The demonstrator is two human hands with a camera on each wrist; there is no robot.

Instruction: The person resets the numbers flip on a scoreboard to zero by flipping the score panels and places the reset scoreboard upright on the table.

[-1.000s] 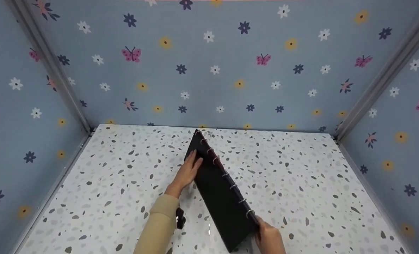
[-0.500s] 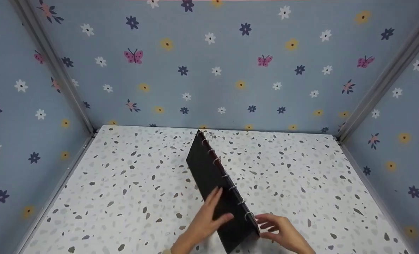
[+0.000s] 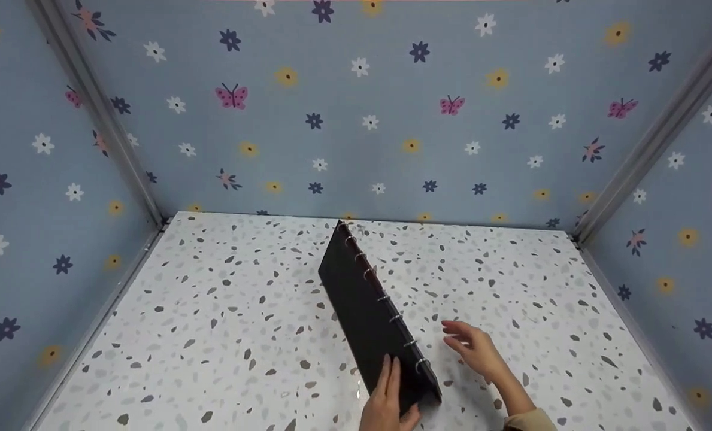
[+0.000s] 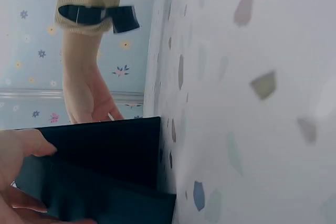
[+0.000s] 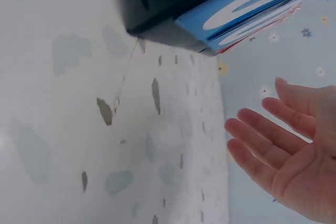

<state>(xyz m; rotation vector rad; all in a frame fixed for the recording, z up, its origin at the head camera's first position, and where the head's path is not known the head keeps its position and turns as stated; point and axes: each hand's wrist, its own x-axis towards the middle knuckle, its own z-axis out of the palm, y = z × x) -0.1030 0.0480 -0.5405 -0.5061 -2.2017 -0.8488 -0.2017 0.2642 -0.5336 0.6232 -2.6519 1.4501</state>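
A black ring-bound desk calendar (image 3: pixel 356 305) stands like a tent, its row of metal rings along the top ridge. My left hand (image 3: pixel 385 401) is at its near end, with straight fingers flat on the left panel. In the left wrist view the thumb (image 4: pixel 39 144) reaches over the panel's edge into the gap between the two panels (image 4: pixel 115 148), opposite the fingers. To the right of the calendar, my right hand (image 3: pixel 475 350) hovers apart from it, holding nothing, its fingers spread in the right wrist view. Blue-and-white pages (image 5: pixel 252 3) show on the calendar's right side.
A white speckled tabletop (image 3: pixel 224 335) lies beneath the calendar. Blue flowered panels (image 3: pixel 356 131) rise behind and at both sides, with grey metal posts (image 3: pixel 104 131) at the corners. The calendar's far end stands close to the back panel.
My left hand has slid from the far part of the panel to the near end. The right hand has let go of the near corner and moved away. The calendar stays in place.
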